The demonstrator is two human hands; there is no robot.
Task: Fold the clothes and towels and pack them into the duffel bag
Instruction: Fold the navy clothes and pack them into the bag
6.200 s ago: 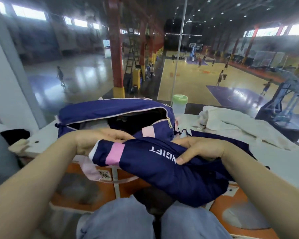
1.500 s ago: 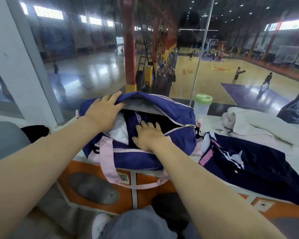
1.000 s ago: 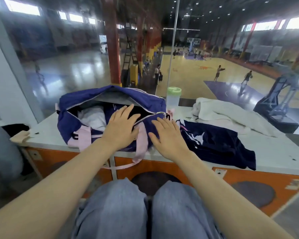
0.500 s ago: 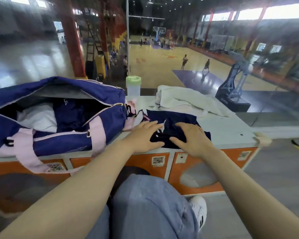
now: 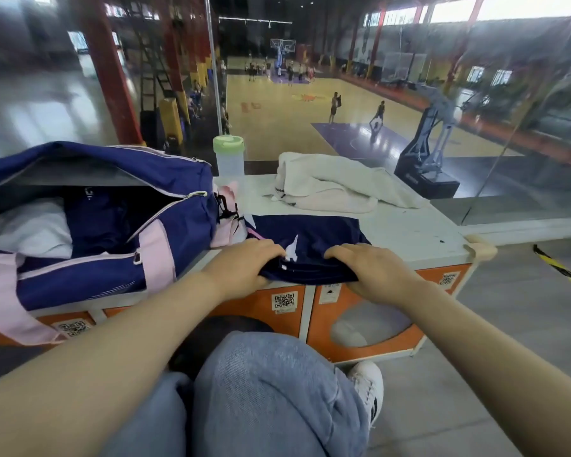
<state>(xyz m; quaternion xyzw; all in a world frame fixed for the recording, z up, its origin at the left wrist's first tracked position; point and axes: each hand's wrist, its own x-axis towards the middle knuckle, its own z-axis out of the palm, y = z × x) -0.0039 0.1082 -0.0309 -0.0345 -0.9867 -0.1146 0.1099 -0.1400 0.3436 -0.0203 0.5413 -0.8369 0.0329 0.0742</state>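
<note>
Under my left hand (image 5: 244,268) and right hand (image 5: 373,272) the garment (image 5: 314,239) is navy with a white mark. Left of my left hand, the duffel bag (image 5: 112,225) is navy with pale pink straps, white and navy cloth inside. Beyond my hands lie a cream towel (image 5: 337,183) and a green-lidded bottle (image 5: 228,156); the bench (image 5: 409,232) is white-topped, orange-fronted.

The first navy top, held in both hands 6.2 s ago, now lies inside the duffel bag (image 5: 96,232) next to something white. Both hands have left the bag. The left hand (image 5: 244,265) and the right hand (image 5: 373,272) now grip the near edge of a second navy garment (image 5: 310,245) at the front edge of the bench (image 5: 419,235), fingers curled over the cloth and bunching it up.
</note>
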